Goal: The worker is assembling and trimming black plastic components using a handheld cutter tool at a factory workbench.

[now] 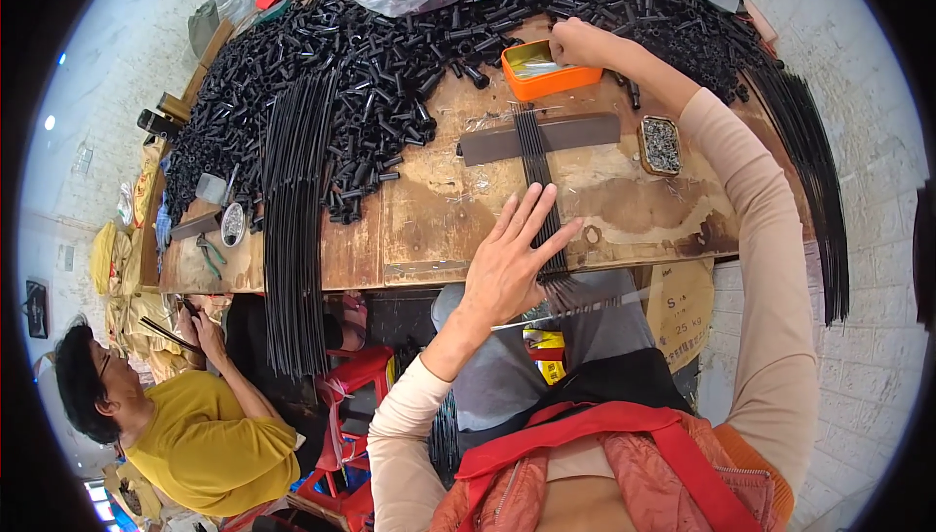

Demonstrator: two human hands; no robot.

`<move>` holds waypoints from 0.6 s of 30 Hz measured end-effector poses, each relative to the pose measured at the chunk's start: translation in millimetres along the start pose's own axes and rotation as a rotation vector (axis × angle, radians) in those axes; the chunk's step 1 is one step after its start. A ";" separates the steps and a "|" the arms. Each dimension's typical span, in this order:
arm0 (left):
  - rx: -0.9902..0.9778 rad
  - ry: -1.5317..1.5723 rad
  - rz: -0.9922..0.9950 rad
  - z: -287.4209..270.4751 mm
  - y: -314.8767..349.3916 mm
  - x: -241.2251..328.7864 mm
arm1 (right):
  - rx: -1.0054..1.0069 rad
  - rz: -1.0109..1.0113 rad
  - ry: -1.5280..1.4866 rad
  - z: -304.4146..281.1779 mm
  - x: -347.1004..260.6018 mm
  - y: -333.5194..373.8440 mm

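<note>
My left hand (512, 254) lies flat with its fingers spread over a narrow row of thin black rods (531, 147) near the table's front edge. The rods cross a dark grey bar (595, 131), and their near ends fan out past the edge. Out at the far side, my right hand (580, 42) is at the right end of an orange box (561, 83), its fingers curled together. What they hold, if anything, is hidden. Thin pale pieces (534, 68) lie inside the box.
Black tubular parts (370, 64) are heaped across the back and left. Long black rod bundles (292, 230) overhang the front edge. A small tin of metal bits (661, 147) stands right; pliers (211, 261) lie left. A co-worker (210, 434) sits at the lower left.
</note>
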State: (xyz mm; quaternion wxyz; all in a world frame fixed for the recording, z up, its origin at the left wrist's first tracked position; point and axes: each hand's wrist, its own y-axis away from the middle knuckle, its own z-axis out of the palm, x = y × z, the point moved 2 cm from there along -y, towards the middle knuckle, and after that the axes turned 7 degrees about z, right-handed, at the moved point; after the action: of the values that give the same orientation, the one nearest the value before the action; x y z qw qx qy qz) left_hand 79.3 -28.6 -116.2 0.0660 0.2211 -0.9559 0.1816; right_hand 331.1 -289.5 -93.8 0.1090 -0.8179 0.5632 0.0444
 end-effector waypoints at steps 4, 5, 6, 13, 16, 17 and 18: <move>-0.015 -0.006 0.019 -1.6 8.3 6.0 | 0.015 0.046 -0.018 -9.6 -8.1 14.9; -0.019 -0.004 0.007 -1.5 13.7 5.3 | 0.181 -0.033 0.003 -18.2 -25.1 22.1; 0.004 -0.007 0.010 -1.6 17.1 6.2 | 0.349 -0.106 0.027 -28.6 -41.2 31.9; 0.060 0.021 0.010 0.3 14.3 9.6 | 0.089 0.094 0.042 -7.3 -15.0 14.6; 0.056 0.002 0.010 0.2 13.2 12.4 | -0.098 -0.058 -0.080 -8.4 -1.5 2.0; 0.056 0.008 0.015 -0.2 12.7 13.0 | -0.097 -0.057 -0.079 -7.0 3.1 4.0; 0.048 0.004 0.009 0.8 14.4 12.7 | -0.078 -0.017 -0.084 -7.8 0.8 6.6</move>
State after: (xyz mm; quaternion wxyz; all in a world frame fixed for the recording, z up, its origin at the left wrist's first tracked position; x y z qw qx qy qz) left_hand 61.4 -21.9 -118.9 0.0619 0.2179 -0.9521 0.2052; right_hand 324.9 -294.3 -87.2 0.1008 -0.8238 0.5489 0.0998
